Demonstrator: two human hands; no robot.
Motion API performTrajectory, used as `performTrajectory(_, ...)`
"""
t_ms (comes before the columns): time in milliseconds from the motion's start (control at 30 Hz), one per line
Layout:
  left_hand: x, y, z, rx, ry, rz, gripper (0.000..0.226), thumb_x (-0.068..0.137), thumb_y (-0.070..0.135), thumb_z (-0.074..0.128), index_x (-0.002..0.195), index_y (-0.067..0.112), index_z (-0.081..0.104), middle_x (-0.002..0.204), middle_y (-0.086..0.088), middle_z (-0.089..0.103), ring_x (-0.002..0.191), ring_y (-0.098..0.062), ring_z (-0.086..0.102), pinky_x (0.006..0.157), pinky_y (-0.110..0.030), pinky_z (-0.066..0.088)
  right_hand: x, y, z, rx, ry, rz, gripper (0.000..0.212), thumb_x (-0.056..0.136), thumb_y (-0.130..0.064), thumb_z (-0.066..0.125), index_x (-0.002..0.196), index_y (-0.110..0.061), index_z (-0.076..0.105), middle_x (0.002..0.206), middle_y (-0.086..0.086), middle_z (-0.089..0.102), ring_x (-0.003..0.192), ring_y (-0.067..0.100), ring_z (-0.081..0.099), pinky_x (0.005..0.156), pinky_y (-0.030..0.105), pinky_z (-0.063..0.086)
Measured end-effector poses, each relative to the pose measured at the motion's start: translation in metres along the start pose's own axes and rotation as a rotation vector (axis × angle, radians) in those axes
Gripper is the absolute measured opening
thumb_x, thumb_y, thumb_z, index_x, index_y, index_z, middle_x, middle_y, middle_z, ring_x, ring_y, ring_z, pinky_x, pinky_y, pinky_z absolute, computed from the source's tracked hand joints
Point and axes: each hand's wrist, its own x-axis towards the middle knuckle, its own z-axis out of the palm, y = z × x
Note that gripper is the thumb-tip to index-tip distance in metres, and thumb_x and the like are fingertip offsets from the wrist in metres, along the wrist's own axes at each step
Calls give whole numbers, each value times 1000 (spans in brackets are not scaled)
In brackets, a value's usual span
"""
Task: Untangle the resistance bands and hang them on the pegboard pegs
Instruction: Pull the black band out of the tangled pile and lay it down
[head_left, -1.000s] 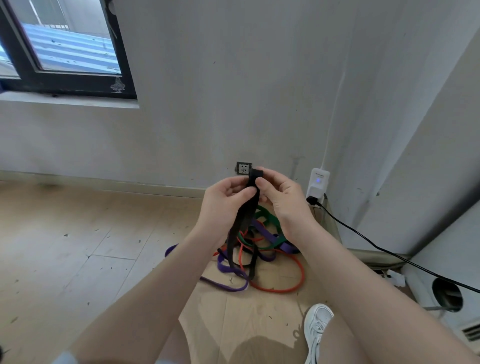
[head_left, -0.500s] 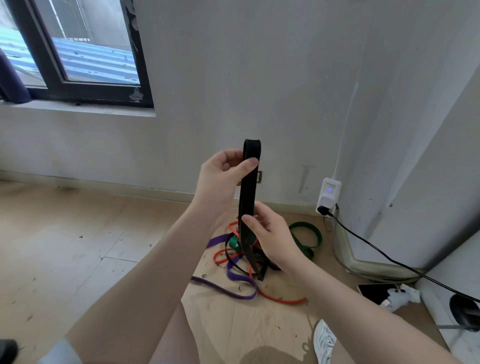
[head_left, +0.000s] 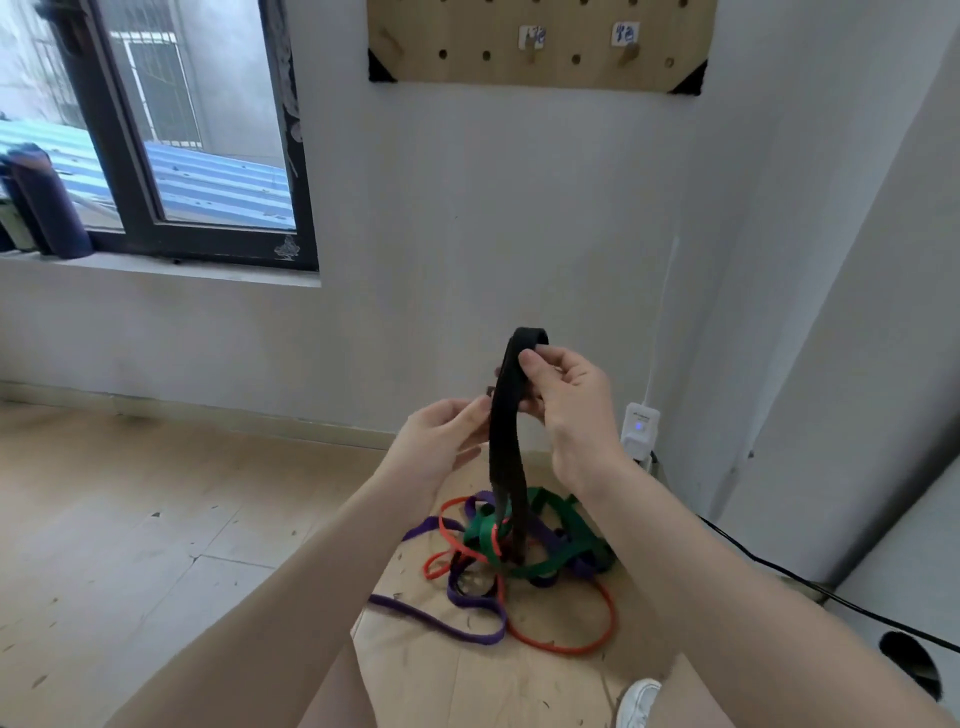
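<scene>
A wide black resistance band stands pulled up from a tangled pile on the floor. My right hand pinches it near its top loop. My left hand touches its left edge lower down, thumb and fingers on the band. The band's lower end still runs into the pile, where a green band, a purple band and an orange band lie knotted together. High on the wall hangs a wooden pegboard with two pegs under small labels; nothing hangs on them.
A window with a dark frame is at the left, a dark bottle on its sill. A white plug adapter sits on the wall at the right, with a black cable across the floor. My white shoe is at the bottom.
My right hand has moved up to the band's top loop and my left hand has dropped lower on it. The view has tilted up, showing the pegboard.
</scene>
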Motion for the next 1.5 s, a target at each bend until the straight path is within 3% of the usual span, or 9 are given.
performTrajectory(100,-15,4,3,65,28,191,19,88,21,59,105,20,66,99,4,72,96,-7,65,93,-27,48,5,-17,2,43,25,11,8,92,-13,55,96,-9,61,82,6,68,66,13,67,72,30,54)
performTrajectory(233,-33,19,12,93,97,428,24,84,5,63,102,22,65,93,6,71,87,-2,67,79,-14,51,7,-42,10,179,39,22,6,91,-11,58,87,-15,59,82,1,63,54,2,63,54,14,49)
performTrajectory(367,-39,31,15,101,222,524,20,82,2,65,99,13,66,87,5,70,75,1,66,70,-11,50,8,-52,19,281,17,59,10,91,-10,58,82,-13,58,80,2,62,69,9,62,54,12,50)
performTrajectory(567,-31,30,9,-23,313,398,14,84,9,64,98,10,67,85,-4,71,76,-7,68,65,-15,51,10,-6,13,-17,-84,222,53,95,-55,32,103,-11,60,93,3,70,98,19,64,84,30,48)
performTrajectory(700,0,24,1,-147,397,238,20,85,15,65,103,5,65,92,-13,70,91,-27,68,84,-36,55,-10,72,-8,-331,-317,139,51,98,-50,24,137,-22,40,128,-3,57,121,10,48,101,31,34)
performTrajectory(867,40,9,-7,-126,418,149,17,85,18,65,100,9,67,89,-9,70,86,-24,68,80,-33,55,-6,128,-23,-467,-488,133,26,97,-20,45,120,-30,54,118,-9,61,113,9,56,100,31,44)
performTrajectory(1033,64,-8,-16,-131,428,101,9,87,17,62,92,11,68,90,-12,71,91,-30,66,88,-43,54,10,142,-19,-568,-504,154,21,98,-17,43,113,-22,57,106,0,64,101,14,60,84,21,48)
performTrajectory(1333,87,-73,-27,-187,267,-335,50,98,49,28,108,10,58,100,-4,70,94,-17,64,86,-29,48,25,122,-3,-223,-144,312,9,93,-16,54,96,-13,62,81,-2,70,76,10,69,69,25,57)
performTrajectory(1500,62,-89,-20,-83,144,-169,44,100,39,29,88,19,66,92,-1,71,82,-8,66,73,-20,49,50,99,23,-76,-14,458,17,91,-16,58,75,-11,58,60,-1,63,52,8,60,56,23,53)
